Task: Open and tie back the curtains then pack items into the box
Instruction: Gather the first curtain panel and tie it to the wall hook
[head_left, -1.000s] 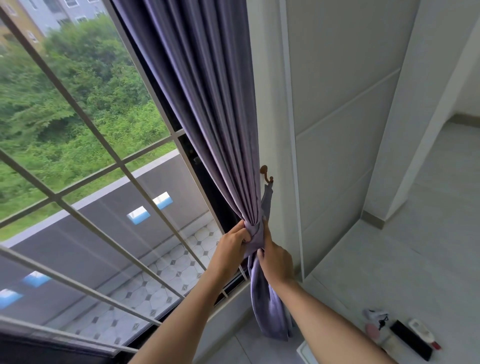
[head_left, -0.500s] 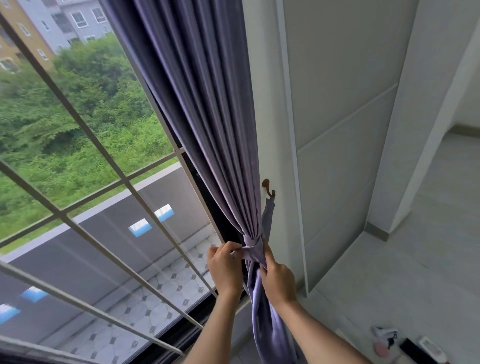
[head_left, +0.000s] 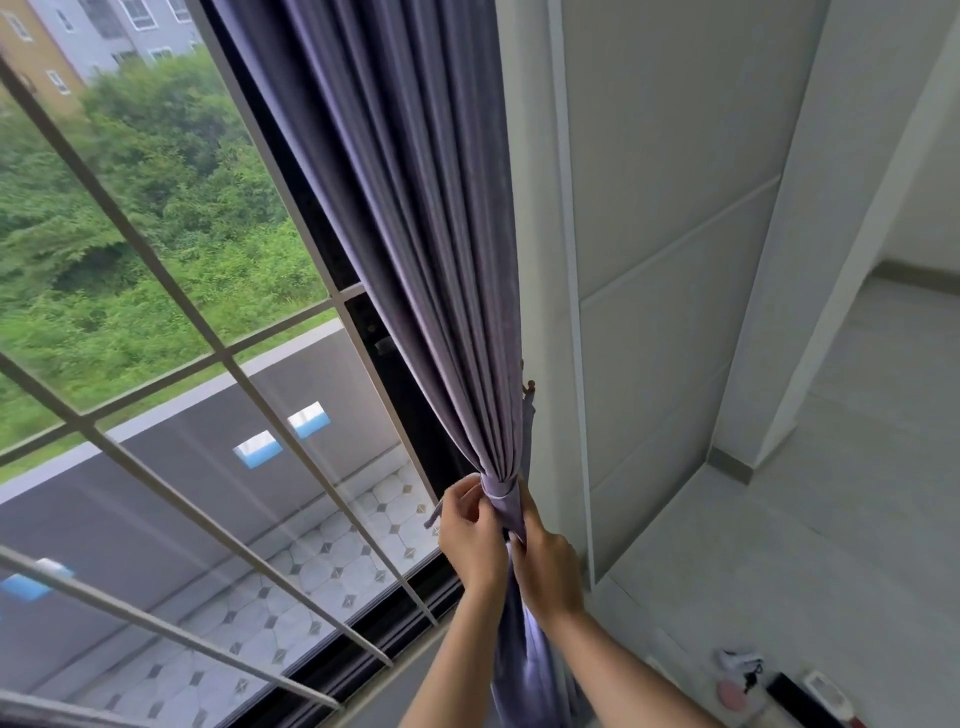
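Observation:
A purple curtain hangs gathered against the white wall beside the window. A matching tieback band wraps the gathered bundle and runs up to a small brown wall hook. My left hand pinches the band's loose end on the window side. My right hand grips the band and the curtain from the wall side. The curtain's lower part falls between my forearms. No box is in view.
A white window grille spans the left. White wall panels and a pillar stand to the right. On the pale floor at the bottom right lie small items: a pink round thing, a black flat thing, a white bottle.
Both hands stayed at the tieback. My left hand shifted from clasping the bundle to pinching the band's end. The camera tilted upward, so the hook and hands sit lower in the frame.

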